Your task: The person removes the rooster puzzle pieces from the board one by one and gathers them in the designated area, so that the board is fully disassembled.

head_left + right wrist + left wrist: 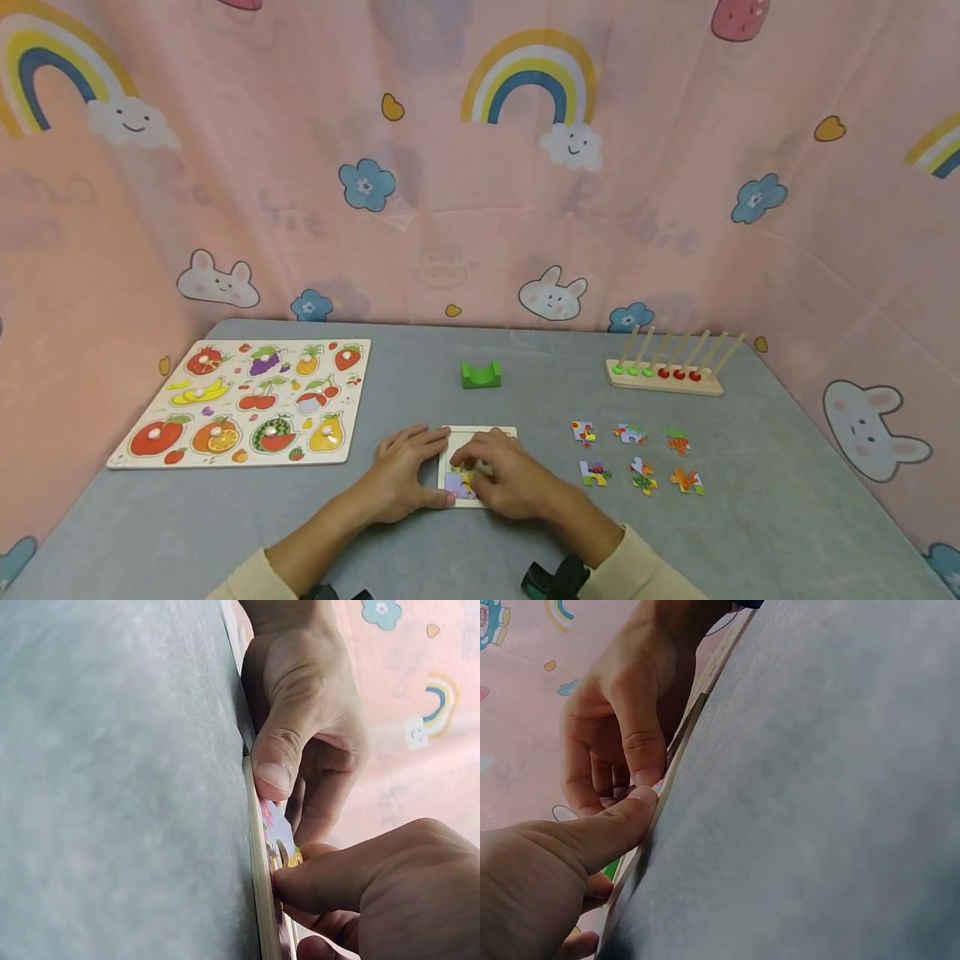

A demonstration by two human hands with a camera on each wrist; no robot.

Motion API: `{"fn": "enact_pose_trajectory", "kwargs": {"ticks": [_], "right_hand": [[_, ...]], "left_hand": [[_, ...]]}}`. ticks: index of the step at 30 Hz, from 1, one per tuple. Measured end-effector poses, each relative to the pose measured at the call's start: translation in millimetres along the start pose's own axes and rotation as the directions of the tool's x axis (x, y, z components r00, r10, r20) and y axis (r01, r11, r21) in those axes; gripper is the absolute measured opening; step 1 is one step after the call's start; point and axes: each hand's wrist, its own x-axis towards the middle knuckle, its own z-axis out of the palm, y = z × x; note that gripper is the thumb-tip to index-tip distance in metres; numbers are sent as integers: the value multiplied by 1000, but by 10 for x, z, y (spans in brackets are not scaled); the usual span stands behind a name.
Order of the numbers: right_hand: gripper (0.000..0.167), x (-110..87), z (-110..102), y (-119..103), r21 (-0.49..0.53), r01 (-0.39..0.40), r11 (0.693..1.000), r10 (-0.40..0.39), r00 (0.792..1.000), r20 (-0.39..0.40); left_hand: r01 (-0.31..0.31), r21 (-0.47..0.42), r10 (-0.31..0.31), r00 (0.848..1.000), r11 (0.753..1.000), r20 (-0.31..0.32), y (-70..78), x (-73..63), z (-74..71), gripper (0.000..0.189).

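Observation:
A small wooden jigsaw tray (459, 439) lies on the table in front of the person, with lilac and yellow jigsaw pieces (454, 482) in its lower left part. The left hand (405, 473) grips the tray's left side, its thumb at the near left corner and its fingers further up the edge. Over the tray's right half, the right hand (516, 482) pinches a jigsaw piece, mostly hidden by the fingers. In the right wrist view, a yellow piece edge (295, 858) shows beside the right fingertips, next to the lilac pieces (276, 825).
Several loose jigsaw pieces (642, 475) lie in two rows to the right. A fruit puzzle board (292, 400) lies at the left. A green curved block (481, 377) stands behind the tray, and a pegged wooden rack (622, 379) with green and red beads at the back right.

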Motion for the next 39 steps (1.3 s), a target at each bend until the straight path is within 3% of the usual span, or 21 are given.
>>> {"fn": "enact_pose_trajectory", "kwargs": {"ticks": [6, 12, 17, 21, 25, 31, 39], "right_hand": [[30, 5, 2, -12, -11, 5, 1000, -6, 1000, -1], [39, 17, -31, -77, -22, -47, 999, 48, 996, 76], [38, 44, -26, -107, -78, -32, 996, 39, 995, 97], [37, 43, -41, -108, -90, -19, 996, 27, 996, 87], [37, -7, -144, -103, 2, -25, 1000, 25, 998, 65], [37, -126, -335, -52, 85, 86, 993, -85, 996, -9], [36, -368, -534, 54, 95, 152, 984, -143, 986, -87]], "left_hand": [[-8, -5, 8, 1000, 1000, -5, -3, -8, -14, 75], [-2, -3, 2, 1000, 1000, -3, -10, -12, -23, 74], [2, 0, -2, 1000, 1000, -2, -16, -17, -29, 74], [2, -8, -2, 1000, 1000, 0, -22, -23, -30, 74], [1, -20, -1, 1000, 1000, 5, -30, -22, -18, 73], [13, -44, -13, 1000, 999, 3, -39, -14, 1, 72], [28, -54, -28, 1000, 998, 4, -31, 12, 12, 71]]}}
